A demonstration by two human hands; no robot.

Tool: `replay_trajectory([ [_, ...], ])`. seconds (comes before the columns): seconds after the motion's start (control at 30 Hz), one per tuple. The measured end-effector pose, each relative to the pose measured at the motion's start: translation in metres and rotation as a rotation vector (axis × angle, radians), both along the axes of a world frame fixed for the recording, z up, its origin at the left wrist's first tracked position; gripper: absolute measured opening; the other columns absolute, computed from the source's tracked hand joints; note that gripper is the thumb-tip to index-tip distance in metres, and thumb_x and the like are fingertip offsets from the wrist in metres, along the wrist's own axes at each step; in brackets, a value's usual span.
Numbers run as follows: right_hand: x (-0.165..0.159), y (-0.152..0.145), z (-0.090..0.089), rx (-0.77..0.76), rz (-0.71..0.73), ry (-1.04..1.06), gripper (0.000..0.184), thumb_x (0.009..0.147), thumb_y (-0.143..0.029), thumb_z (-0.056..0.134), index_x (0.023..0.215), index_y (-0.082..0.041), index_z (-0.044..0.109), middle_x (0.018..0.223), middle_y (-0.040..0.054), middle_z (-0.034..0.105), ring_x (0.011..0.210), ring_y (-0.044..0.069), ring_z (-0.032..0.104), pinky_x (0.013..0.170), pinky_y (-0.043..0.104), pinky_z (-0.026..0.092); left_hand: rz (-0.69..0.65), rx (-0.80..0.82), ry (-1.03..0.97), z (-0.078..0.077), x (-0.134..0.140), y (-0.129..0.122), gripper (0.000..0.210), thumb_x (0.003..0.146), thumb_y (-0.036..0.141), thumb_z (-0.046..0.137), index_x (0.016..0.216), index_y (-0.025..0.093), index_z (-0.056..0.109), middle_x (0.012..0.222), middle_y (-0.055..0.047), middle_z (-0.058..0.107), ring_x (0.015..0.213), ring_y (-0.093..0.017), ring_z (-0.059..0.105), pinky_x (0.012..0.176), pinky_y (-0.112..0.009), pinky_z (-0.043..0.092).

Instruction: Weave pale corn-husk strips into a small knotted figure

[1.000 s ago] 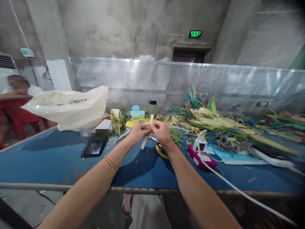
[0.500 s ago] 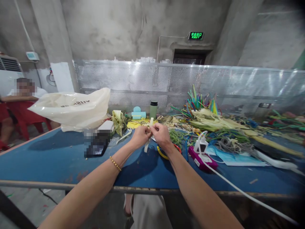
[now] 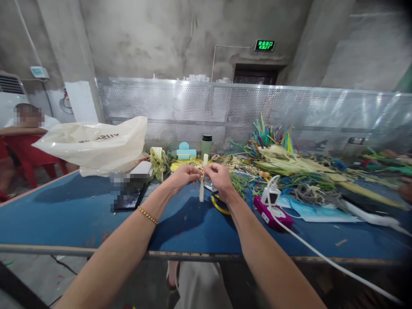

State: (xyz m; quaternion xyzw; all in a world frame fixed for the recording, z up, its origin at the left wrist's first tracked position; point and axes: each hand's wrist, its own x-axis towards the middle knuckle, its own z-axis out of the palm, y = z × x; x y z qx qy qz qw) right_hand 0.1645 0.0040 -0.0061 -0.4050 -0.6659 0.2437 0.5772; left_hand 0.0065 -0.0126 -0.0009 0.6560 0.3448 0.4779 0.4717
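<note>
A narrow pale strip [image 3: 201, 193] hangs upright above the blue table, its upper end sticking up over my fingers. It looks like a piece of dried husk. My right hand [image 3: 220, 178] pinches it between thumb and fingertips. Just to its left, my left hand [image 3: 184, 177] has its thumb and fingertips drawn together close to the strip; whatever lies between them is too small to make out. Below my right hand rest a yellow ring-shaped item [image 3: 219, 206] and a shiny clear object [image 3: 210, 185], both partly covered by the hand.
A cream plastic bag [image 3: 96, 148] and a phone [image 3: 130, 199] are on the left. Behind stands a green bottle [image 3: 206, 148]. On the right are husks [image 3: 289, 161], cords [image 3: 309, 195], a purple power strip [image 3: 273, 214] with a white cable, and a blue mask [image 3: 322, 212].
My left hand has moved left, away from my right hand, and its fingers have straightened somewhat. The strip stays in my right hand and hangs straighter. The view has shifted slightly.
</note>
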Motion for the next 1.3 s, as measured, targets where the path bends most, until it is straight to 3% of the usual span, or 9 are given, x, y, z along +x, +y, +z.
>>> replay_trajectory([
  [0.2,0.002,0.002,0.0,0.06,-0.024,-0.168,0.036,0.079,-0.045,0.055,0.059,-0.017,0.063,0.055,-0.0002,0.056,0.055,0.013,0.046,0.053,0.024,0.033,0.109,-0.006,-0.04,0.001,0.001,0.002,0.004,0.069,0.012,0.066,0.072,0.009,0.066,0.059,-0.002,0.063,0.044,-0.006,0.043,0.044,-0.02,0.028],
  [0.3,0.002,-0.002,0.0,0.059,0.043,-0.241,0.032,0.078,-0.042,0.059,0.063,-0.016,0.068,0.06,0.0014,0.062,0.061,0.014,0.053,0.058,0.025,0.038,0.154,0.038,-0.027,0.001,0.002,0.001,0.004,0.071,0.009,0.065,0.074,0.01,0.063,0.058,-0.001,0.063,0.043,-0.006,0.045,0.044,-0.02,0.03],
  [0.5,0.002,-0.005,-0.001,0.056,0.17,-0.187,0.023,0.076,-0.037,0.065,0.074,-0.015,0.073,0.073,0.005,0.071,0.071,0.017,0.062,0.065,0.026,0.046,0.22,0.128,0.005,0.003,0.004,0.0,0.016,0.074,0.006,0.064,0.085,0.013,0.055,0.055,0.002,0.061,0.044,-0.007,0.049,0.047,-0.02,0.034],
  [0.63,0.0,-0.006,-0.001,0.042,0.131,-0.2,0.017,0.073,-0.031,0.064,0.071,-0.015,0.071,0.07,0.0038,0.07,0.065,0.016,0.06,0.063,0.026,0.046,0.275,0.196,0.046,0.004,0.005,0.0,0.016,0.074,0.007,0.065,0.085,0.014,0.056,0.051,0.005,0.057,0.046,-0.008,0.05,0.049,-0.02,0.035],
  [0.87,-0.007,-0.012,0.003,-0.054,0.194,0.038,0.017,0.068,-0.034,0.066,0.067,-0.017,0.063,0.063,0.0011,0.066,0.057,0.012,0.056,0.056,0.023,0.043,0.224,0.188,-0.068,0.006,0.008,-0.006,0.016,0.074,0.006,0.06,0.085,0.015,0.052,0.053,0.004,0.059,0.048,-0.008,0.048,0.051,-0.021,0.036],
  [1.07,-0.009,-0.009,0.001,-0.057,0.147,0.147,0.017,0.064,-0.031,0.069,0.068,-0.017,0.061,0.062,-0.0001,0.065,0.056,0.013,0.057,0.057,0.024,0.045,0.211,0.176,-0.115,0.014,0.01,-0.013,0.022,0.071,-0.003,0.052,0.084,0.014,0.052,0.052,0.004,0.059,0.047,-0.007,0.046,0.052,-0.021,0.035],
  [1.3,-0.01,-0.011,0.001,-0.107,0.12,0.207,0.016,0.061,-0.03,0.07,0.066,-0.017,0.062,0.059,0.0,0.065,0.054,0.014,0.058,0.055,0.026,0.047,0.203,0.166,-0.121,0.012,0.008,-0.01,0.018,0.071,0.001,0.057,0.085,0.013,0.055,0.053,0.003,0.06,0.048,-0.007,0.049,0.052,-0.02,0.036],
])
